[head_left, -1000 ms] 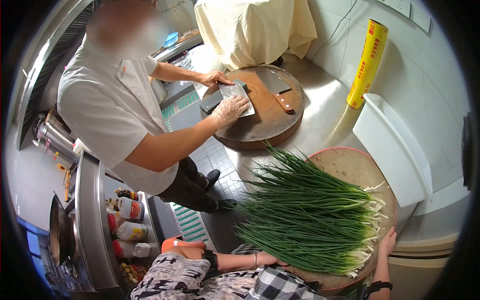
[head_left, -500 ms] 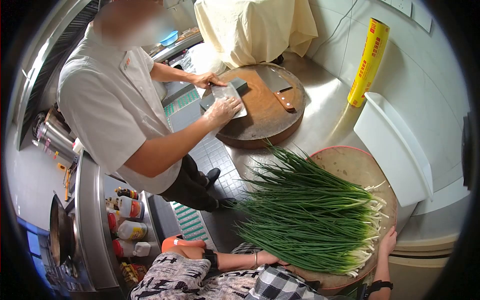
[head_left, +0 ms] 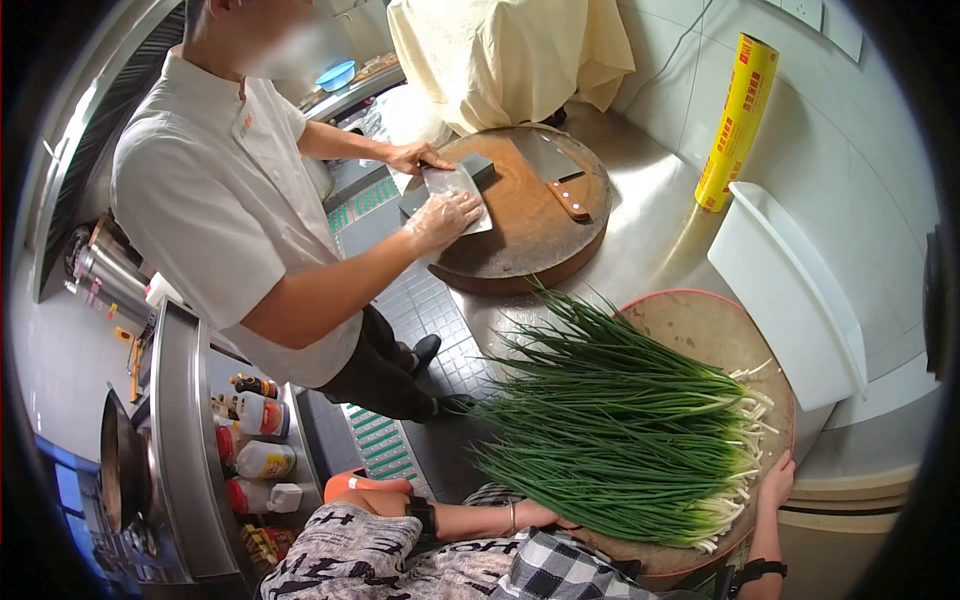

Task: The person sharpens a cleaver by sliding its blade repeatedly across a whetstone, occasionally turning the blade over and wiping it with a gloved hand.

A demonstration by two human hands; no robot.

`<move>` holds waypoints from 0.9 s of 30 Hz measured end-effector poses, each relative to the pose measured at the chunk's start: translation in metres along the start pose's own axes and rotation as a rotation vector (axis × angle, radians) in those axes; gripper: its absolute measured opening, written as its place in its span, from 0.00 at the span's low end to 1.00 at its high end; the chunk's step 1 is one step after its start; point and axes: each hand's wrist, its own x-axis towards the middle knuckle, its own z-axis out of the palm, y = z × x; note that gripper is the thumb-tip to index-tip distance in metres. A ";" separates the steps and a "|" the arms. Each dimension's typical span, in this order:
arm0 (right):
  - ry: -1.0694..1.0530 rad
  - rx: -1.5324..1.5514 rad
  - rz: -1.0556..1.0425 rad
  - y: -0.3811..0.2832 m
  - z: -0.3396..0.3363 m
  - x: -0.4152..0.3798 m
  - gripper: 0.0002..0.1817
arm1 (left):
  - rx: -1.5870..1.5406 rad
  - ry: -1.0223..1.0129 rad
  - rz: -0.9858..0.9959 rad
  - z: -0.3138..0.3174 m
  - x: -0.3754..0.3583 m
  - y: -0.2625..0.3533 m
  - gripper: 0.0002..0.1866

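A big pile of green onions (head_left: 620, 430) lies across a round wooden chopping board (head_left: 700, 330) on the steel counter, white root ends to the right. My left hand (head_left: 538, 517) is at the board's near-left rim, its fingers tucked under the green tops. My right hand (head_left: 775, 482) grips the board's near-right rim beside the root ends. Both of my wrists wear dark bands.
A person in a white shirt (head_left: 210, 200) presses both gloved hands on a cleaver (head_left: 450, 190) on a second round board (head_left: 530, 240); another cleaver (head_left: 558, 180) lies there. A yellow wrap roll (head_left: 735, 125), white tub (head_left: 790, 300), cream cloth (head_left: 510, 55) and sauce bottles (head_left: 255, 440) stand around.
The other person has straightened a little and shifted the hands slightly on the cleaver. My hands and the green onions have stayed in place.
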 end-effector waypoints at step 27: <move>-0.009 0.005 -0.008 -0.001 -0.001 -0.001 0.26 | 0.026 -0.080 -0.092 -0.003 -0.003 0.006 0.23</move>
